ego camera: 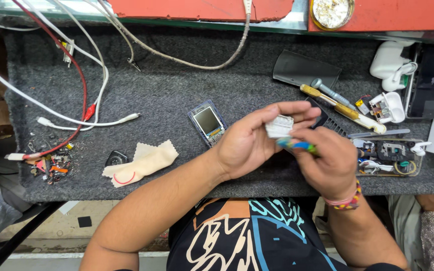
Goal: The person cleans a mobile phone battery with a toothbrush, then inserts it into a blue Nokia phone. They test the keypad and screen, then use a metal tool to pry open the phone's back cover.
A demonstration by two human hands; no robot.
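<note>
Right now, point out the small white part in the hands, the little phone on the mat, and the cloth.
white part (279,126), head view, on its flat face between the fingers.
phone (207,122), head view, middle of its screen.
cloth (144,161), head view, centre of the beige fabric.

Person, head view. Arms bare to above the elbow. Black T-shirt (247,236) with a large printed graphic in orange, teal, blue and white outline strokes. Right wrist carries a woven thread bracelet (346,199) in pink, red and yellow strands. Left wrist bare. No rings visible.
</note>
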